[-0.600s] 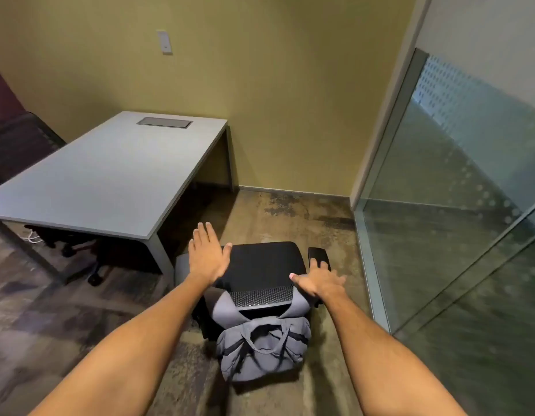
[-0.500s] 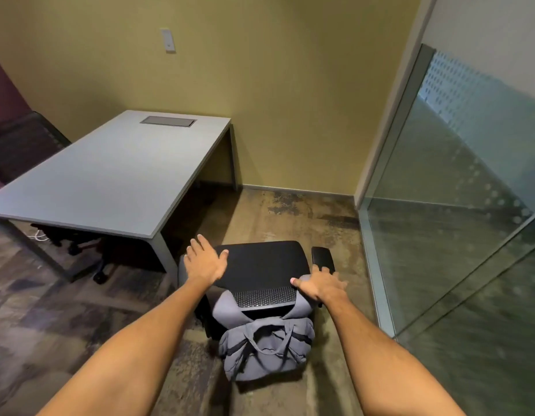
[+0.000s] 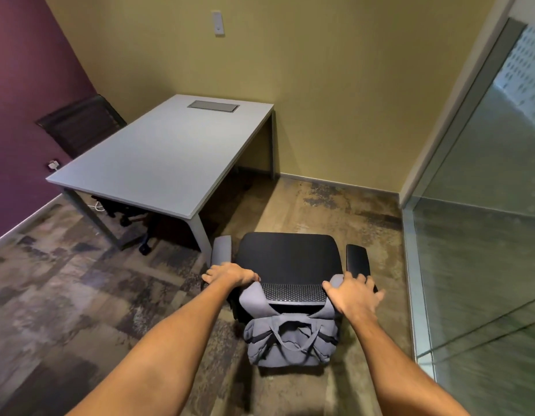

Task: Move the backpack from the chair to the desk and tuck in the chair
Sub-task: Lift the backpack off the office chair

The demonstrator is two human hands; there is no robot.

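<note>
your left hand [image 3: 230,274] and right hand [image 3: 351,292] curl over the strap tops of the backpack [image 3: 290,337], hung behind the chair [image 3: 287,259]; nothing lifted; desk [image 3: 158,157] bare, chair untucked; both steps remain.

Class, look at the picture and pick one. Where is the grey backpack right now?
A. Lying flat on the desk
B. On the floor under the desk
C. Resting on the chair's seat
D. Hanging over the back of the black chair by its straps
D: the backpack hangs behind the backrest of the chair, its straps looped over the top, while the desk top is bare.
</note>
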